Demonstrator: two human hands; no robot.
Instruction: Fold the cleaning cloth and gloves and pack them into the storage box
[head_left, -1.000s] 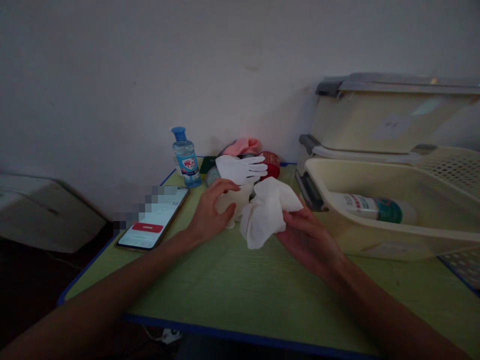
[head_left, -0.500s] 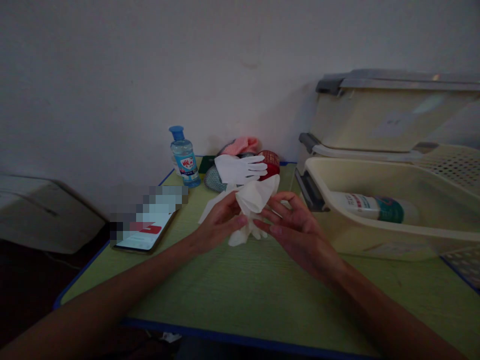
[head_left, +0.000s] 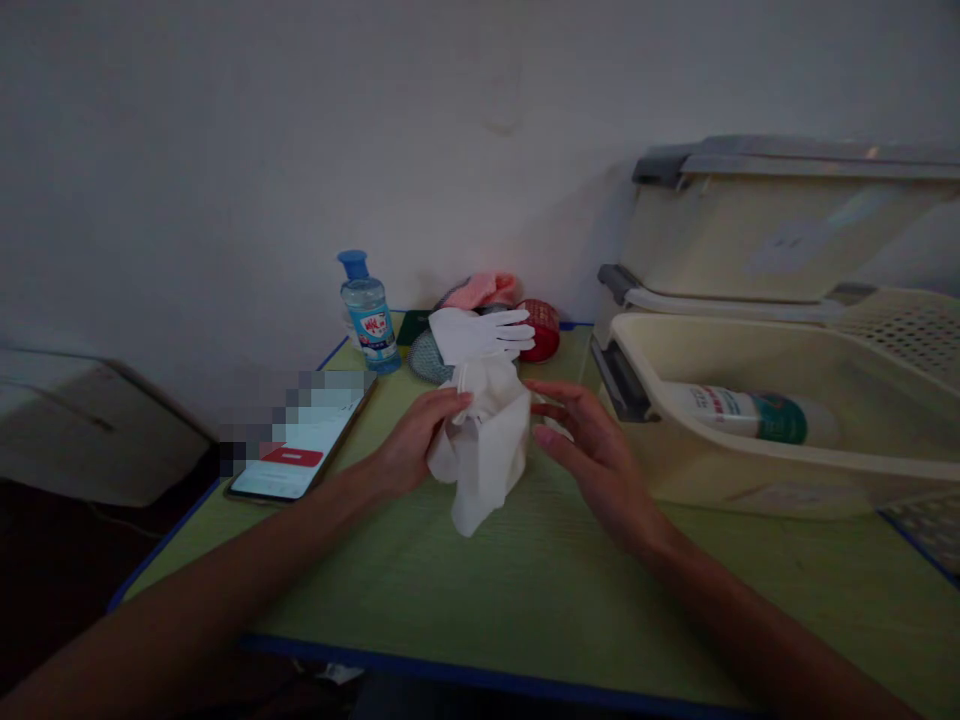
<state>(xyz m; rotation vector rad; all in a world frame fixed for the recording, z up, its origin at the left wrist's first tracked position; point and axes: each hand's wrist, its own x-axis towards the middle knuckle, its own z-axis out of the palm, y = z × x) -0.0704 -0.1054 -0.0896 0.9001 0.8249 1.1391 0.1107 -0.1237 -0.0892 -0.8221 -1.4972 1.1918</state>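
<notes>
My left hand (head_left: 421, 436) is closed on the left side of a bunched white glove (head_left: 491, 440), its thumb lying over the fabric. The soft fabric hangs in folds above the table, with a loose flap pointing down. On the right, my right hand (head_left: 589, 450) is open, fingers apart and curved toward the fabric. Its index fingertip is at the glove's right edge; whether it touches I cannot tell. Just behind, another white glove (head_left: 476, 335) lies flat on a small pile, its fingers pointing right.
A blue-capped bottle (head_left: 371, 325) and a phone (head_left: 289, 465) are on the green table (head_left: 480, 610) at left. A pink cloth (head_left: 487, 290) and a red round item (head_left: 541, 330) sit at the back. At right, an open cream bin (head_left: 750, 480) holds a white-and-green bottle (head_left: 750, 415).
The held glove has turned and now hangs lower, its folds facing me. My right hand's fingers have come away from it slightly. My left hand has shifted a little left.
</notes>
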